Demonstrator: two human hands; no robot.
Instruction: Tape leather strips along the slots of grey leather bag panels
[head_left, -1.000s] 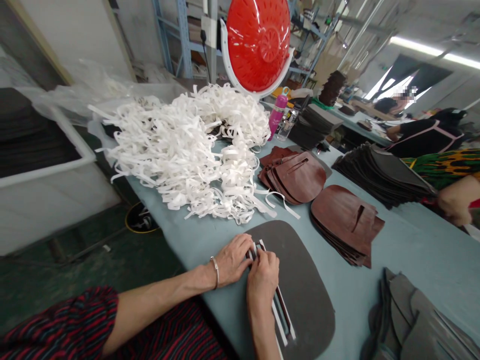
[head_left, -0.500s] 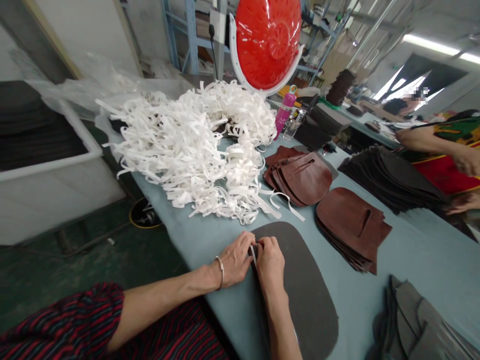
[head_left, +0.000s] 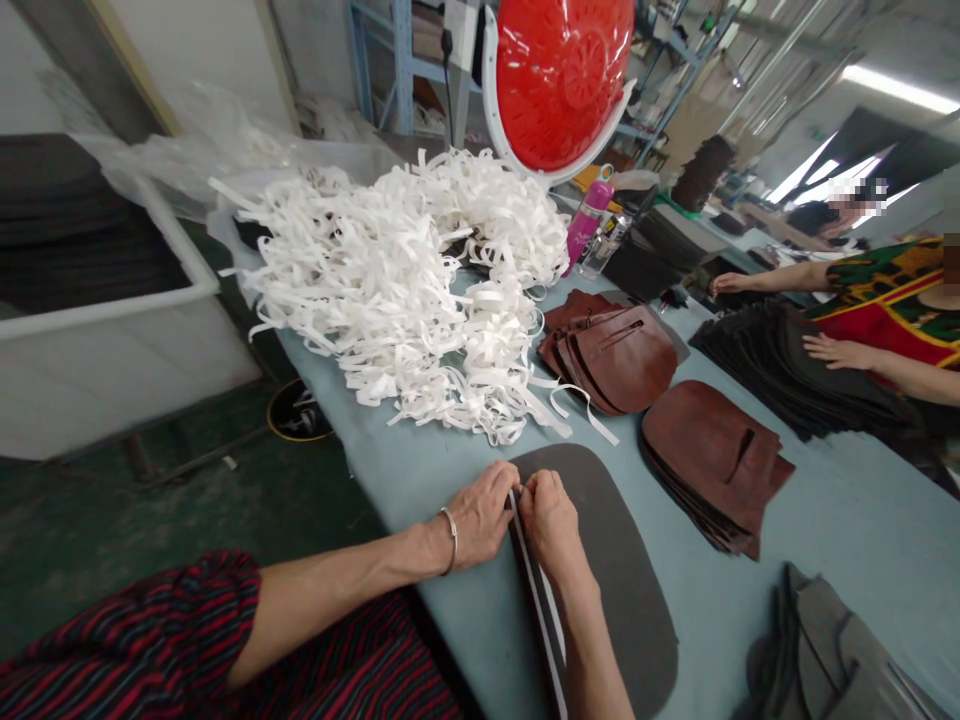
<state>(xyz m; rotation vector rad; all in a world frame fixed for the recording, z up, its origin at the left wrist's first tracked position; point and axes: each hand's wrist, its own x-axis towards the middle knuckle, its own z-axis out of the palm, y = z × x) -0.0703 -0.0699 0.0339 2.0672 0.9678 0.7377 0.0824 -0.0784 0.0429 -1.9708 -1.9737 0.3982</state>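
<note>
A dark grey rounded panel (head_left: 619, 570) lies on the table below me. Along its left edge runs a narrow white strip (head_left: 534, 575), and a second white length shows beside my right wrist. My left hand (head_left: 480, 515), with a bracelet at the wrist, is closed at the panel's upper left edge. My right hand (head_left: 551, 515) is closed just beside it, pinching at the white strip over the panel. The fingertips of both hands nearly meet, and they partly hide what is between them.
A heap of white paper strips (head_left: 390, 290) lies ahead. Brown leather pieces (head_left: 709, 455) are stacked to the right, near dark stacked sheets (head_left: 787, 360) touched by a co-worker's hands. Grey pieces (head_left: 840, 650) lie front right. A pink bottle (head_left: 587, 222) stands beyond.
My hands remain together at the panel's edge, with more of the white strip now showing below them. The co-worker's hands have moved onto and beyond the dark stack. The view has shifted slightly.
</note>
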